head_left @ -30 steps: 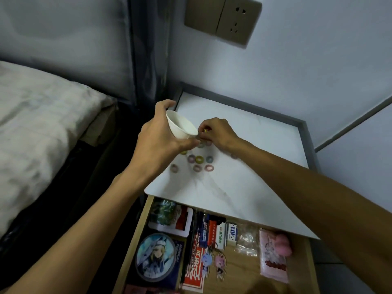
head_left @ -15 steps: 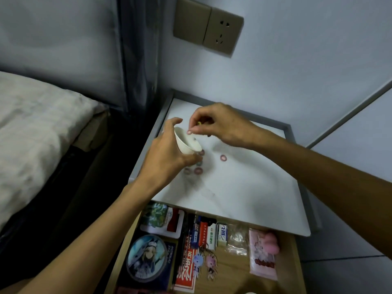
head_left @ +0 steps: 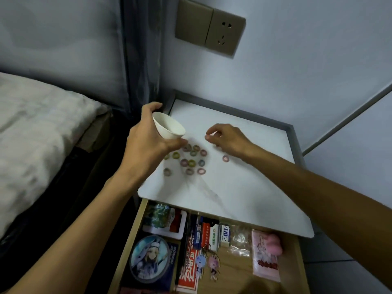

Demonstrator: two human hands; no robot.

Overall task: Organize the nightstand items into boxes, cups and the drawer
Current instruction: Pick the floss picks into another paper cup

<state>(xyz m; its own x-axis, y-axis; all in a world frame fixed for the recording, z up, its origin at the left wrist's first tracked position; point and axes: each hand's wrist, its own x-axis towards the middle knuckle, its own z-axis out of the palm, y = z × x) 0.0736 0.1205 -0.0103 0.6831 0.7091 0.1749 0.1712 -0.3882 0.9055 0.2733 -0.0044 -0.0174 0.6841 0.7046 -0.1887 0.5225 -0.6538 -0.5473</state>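
Nightstand top point(head_left: 244, 187) right half bare | left hand point(head_left: 146, 145) grips cup point(head_left: 168, 127) | right hand point(head_left: 228, 137) pinched, contents unclear.

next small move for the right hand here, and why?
Probably lower the right hand onto the nearest small ring and pinch it up. Many rings lie loose on the nightstand top, the pinched fingertips seem to hold nothing I can make out, and the left hand holds the white cup tilted toward them.

left hand point(head_left: 148, 141): fingers wrapped, gripping | right hand point(head_left: 228, 137): fingertips pinched
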